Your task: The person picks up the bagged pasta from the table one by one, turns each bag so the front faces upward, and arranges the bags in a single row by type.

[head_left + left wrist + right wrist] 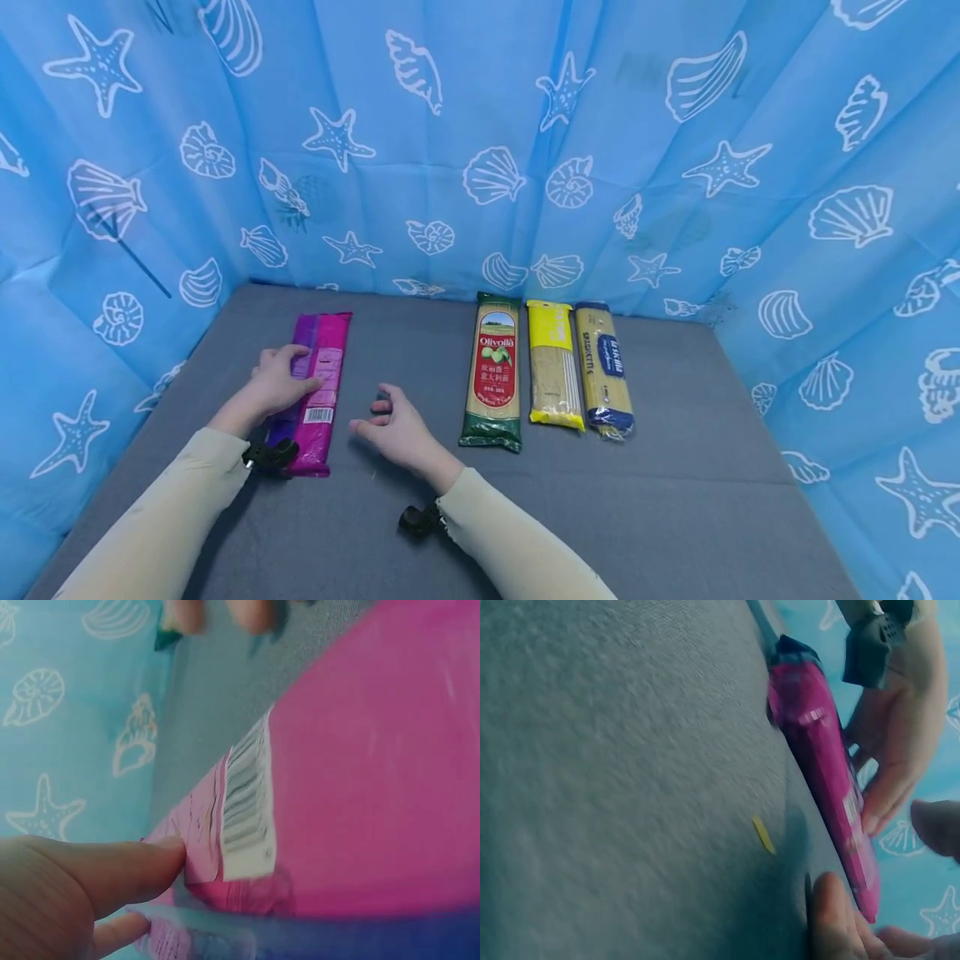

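Observation:
A long magenta-and-purple packet with a barcode label lies at the left of the grey table. My left hand grips it across its width, thumb on the magenta face and fingers over the purple side. In the left wrist view the thumb presses beside the barcode of the packet. To the right of the packet, my right hand hovers with loosely bent fingers and holds nothing. The right wrist view shows the packet edge-on, with the left hand behind it.
Three packets lie side by side right of centre: a green-and-red pasta packet, a yellow-ended pasta packet and a blue-ended spaghetti packet. A blue curtain with shells and starfish surrounds the table. One small yellow sliver lies on the cloth.

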